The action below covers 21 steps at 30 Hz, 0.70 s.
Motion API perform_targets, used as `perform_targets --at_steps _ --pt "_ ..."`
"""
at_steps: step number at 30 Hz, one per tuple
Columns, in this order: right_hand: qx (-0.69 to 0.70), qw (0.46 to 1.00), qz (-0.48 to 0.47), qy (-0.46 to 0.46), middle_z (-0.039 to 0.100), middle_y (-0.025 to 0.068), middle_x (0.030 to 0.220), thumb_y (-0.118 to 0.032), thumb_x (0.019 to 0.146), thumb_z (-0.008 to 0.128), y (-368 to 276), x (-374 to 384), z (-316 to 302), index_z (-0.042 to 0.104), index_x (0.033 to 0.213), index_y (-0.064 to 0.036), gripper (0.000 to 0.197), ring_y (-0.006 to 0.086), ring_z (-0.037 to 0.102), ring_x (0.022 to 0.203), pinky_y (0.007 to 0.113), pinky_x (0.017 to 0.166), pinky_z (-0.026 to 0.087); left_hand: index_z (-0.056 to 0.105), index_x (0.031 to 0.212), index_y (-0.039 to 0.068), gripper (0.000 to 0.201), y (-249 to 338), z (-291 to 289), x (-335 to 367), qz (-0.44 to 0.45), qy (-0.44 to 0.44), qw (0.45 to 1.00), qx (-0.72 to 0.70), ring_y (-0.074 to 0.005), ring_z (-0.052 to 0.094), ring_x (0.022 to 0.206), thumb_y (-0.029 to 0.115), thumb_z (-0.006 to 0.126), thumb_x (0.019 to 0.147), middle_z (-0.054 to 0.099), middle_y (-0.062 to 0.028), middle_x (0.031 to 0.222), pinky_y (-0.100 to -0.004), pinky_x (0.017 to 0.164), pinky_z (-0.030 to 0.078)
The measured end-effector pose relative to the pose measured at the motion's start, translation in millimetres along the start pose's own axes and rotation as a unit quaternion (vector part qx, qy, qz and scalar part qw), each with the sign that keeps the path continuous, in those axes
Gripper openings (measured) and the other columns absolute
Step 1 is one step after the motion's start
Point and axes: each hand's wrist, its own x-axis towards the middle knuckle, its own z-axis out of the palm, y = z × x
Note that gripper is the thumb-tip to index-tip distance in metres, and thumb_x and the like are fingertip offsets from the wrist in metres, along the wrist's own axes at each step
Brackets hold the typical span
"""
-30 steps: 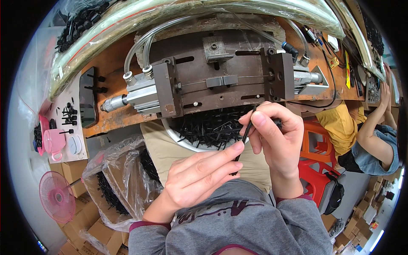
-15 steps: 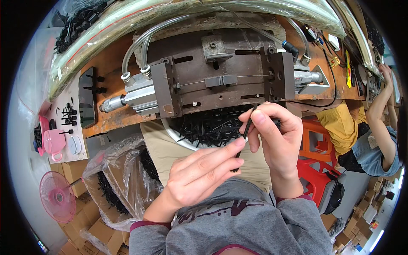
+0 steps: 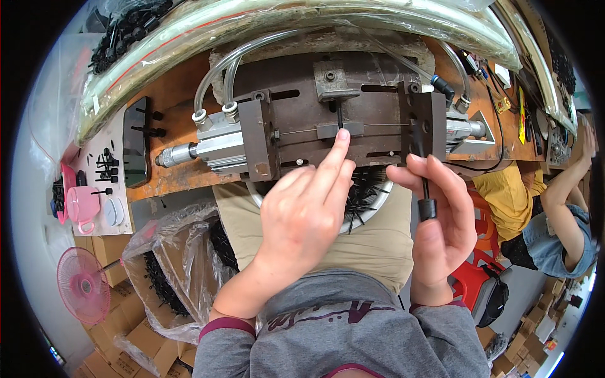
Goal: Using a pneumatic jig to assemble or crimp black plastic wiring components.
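Press fixture (image 3: pixel 328 135): one, 12 o'clock, spanning bench edge.
Parts bowl (image 3: pixel 372 201): one, centre, on lap.
Left hand (image 3: pixel 305 217): forefinger extended onto fixture slot.
Right hand (image 3: pixel 438 227): pinching one black pin (image 3: pixel 426 201), 3 o'clock, clear of fixture.

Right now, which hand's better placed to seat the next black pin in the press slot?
Probably right. The right hand holds a black pin upright beside the fixture; the left hand has a fingertip on the centre slot.
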Motion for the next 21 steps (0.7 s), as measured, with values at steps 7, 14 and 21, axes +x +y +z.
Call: perform_targets --at_steps 7,14,21 --pt "-0.224 0.963 -0.12 -0.085 0.065 0.0231 0.113 -0.002 0.065 0.083 1.1 6.0 -4.1 0.066 0.099 0.0046 0.04 0.0298 0.071 0.086 0.033 0.072 0.058 0.07 0.093 0.003 0.026 -2.4 -4.7 3.7 0.004 -0.014 1.0 0.007 -0.0164 0.063 0.06 0.009 0.078 0.069 0.068 -0.0101 0.118 -0.0267 0.056 0.049" --pt "-0.305 0.937 -0.141 -0.097 0.067 0.0201 0.11 -0.001 0.061 0.081 -0.7 6.0 -4.0 0.071 0.092 0.003 0.033 0.03 0.069 0.088 0.034 0.069 0.057 0.071 0.093 -0.001 0.021 -5.3 -4.3 4.1 0.019 -0.022 1.0 0.003 -0.0137 0.059 0.053 0.009 0.072 0.074 0.066 -0.0151 0.121 -0.0256 0.053 0.047" --pt "-0.347 0.922 -0.136 -0.107 0.067 0.0185 0.114 -0.003 0.067 0.078 10.6 12.1 -4.6 0.069 0.091 0.0018 0.026 0.027 0.07 0.086 0.033 0.069 0.055 0.07 0.092 0.001 0.024 -7.8 -11.8 -3.1 0.043 -0.042 0.998 -0.025 -0.0156 0.061 0.057 0.011 0.076 0.071 0.067 -0.0114 0.121 -0.0257 0.054 0.048"
